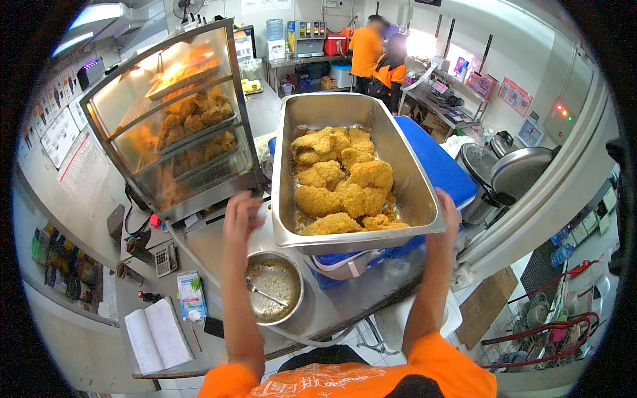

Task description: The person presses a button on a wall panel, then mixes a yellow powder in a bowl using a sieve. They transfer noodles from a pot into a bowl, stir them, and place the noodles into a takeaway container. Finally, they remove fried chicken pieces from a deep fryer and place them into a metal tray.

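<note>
A deep steel pan [418, 166] holds several pieces of golden fried chicken [358, 198] and loose crumbs. It sits over a blue cooler box [441, 159], with a pale handle showing below. At the pan's near right corner, my right hand [447, 215] grips the rim; its fingers are partly hidden. My left hand [242, 215] is off the pan's left side, fingers apart and a little blurred, nothing in them. Below it, beside my left forearm, a round steel bowl [300, 292] contains a spoon [269, 292] and some residue.
A glass warming cabinet [245, 132] with fried chicken stands at the left. On the steel counter [225, 249] lie an open notebook [157, 335], a calculator [166, 260] and a blue-white packet [191, 295]. Large pots [479, 166] stand right. Two people [367, 50] are far back.
</note>
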A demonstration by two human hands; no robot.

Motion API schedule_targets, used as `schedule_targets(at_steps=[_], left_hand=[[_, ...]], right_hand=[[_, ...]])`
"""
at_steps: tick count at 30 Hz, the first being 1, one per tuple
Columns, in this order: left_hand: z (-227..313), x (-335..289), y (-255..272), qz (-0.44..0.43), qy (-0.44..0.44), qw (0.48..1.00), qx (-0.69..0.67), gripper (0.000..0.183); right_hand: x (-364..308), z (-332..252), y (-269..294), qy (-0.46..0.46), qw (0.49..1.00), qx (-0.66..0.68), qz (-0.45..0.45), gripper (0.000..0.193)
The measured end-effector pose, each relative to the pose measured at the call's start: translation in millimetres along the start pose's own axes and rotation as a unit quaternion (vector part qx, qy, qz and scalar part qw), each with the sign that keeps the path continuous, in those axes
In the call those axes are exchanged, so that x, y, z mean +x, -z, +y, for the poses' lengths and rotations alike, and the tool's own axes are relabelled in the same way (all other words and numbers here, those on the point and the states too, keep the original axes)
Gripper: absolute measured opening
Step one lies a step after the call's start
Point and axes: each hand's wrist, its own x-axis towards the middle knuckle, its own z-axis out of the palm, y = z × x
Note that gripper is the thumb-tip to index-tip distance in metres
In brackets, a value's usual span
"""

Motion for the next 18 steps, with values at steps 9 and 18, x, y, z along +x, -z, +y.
schedule_targets(at_steps=[9,18], left_hand=[[-136.4,-410.8,260.3,-0.095,0.392,0.894,0.196,0.027],[-246.5,-543.4,486.4,0.047,0.595,0.798,-0.081,0.053]], right_hand=[[-357.4,96.8,67.8,-0.521,0.821,-0.113,-0.204,0.021],[-655.9,270.6,0.3,-0.421,0.419,-0.507,-0.625,0.119]])
